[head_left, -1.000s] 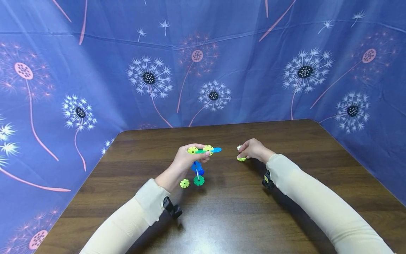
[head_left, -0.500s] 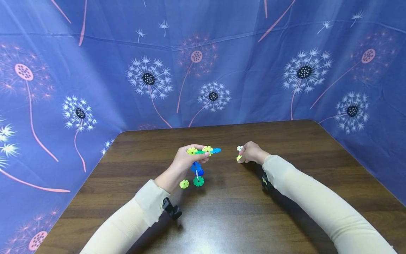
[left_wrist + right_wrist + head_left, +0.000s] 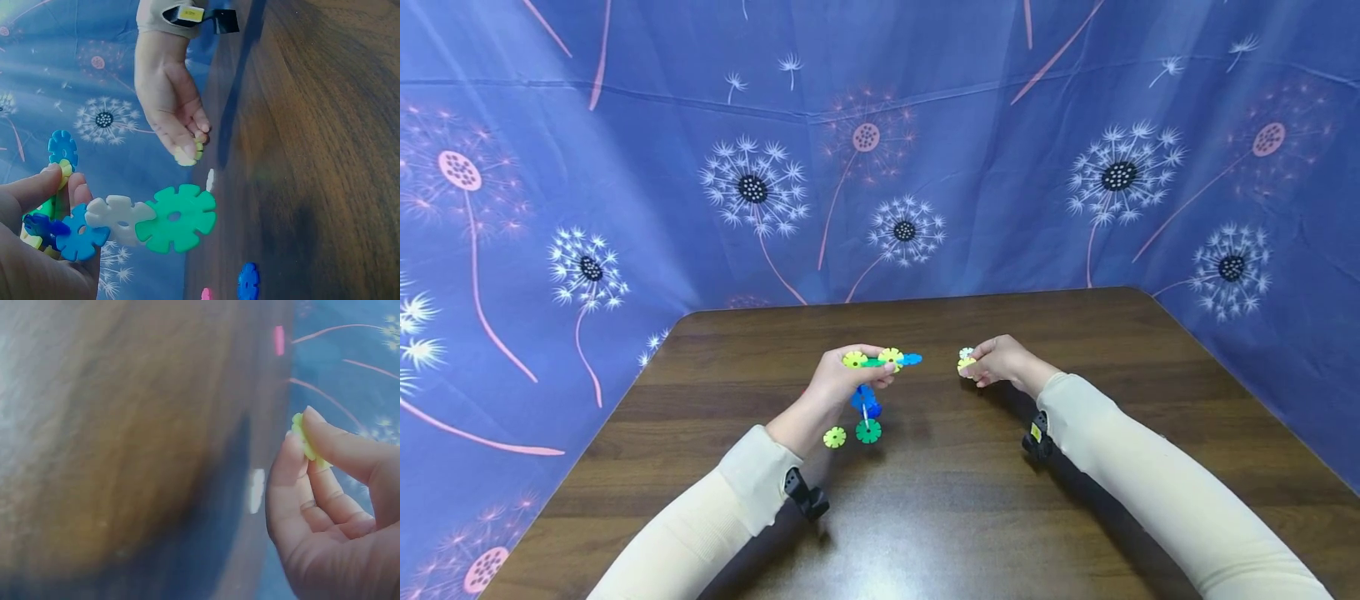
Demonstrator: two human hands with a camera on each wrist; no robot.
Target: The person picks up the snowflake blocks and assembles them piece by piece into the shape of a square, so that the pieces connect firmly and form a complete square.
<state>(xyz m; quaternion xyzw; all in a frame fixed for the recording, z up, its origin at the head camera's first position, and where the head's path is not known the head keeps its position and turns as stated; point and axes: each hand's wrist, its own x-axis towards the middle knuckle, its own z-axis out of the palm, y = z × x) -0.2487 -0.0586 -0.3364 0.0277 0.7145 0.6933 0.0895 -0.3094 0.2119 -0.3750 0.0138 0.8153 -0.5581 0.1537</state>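
Disc (image 3: pixel 966 365), yellow, in right grip (image 3: pixel 1002 361)

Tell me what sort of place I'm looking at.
Probably an indoor tabletop recording spot: a wood-grain table, a creased blue dandelion-print cloth behind it, and a small black device on the left wrist.

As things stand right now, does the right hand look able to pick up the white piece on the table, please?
Probably yes: the right hand is near the white piece, and nothing visible blocks the way, though it pinches a yellow piece and may have to put that down first.
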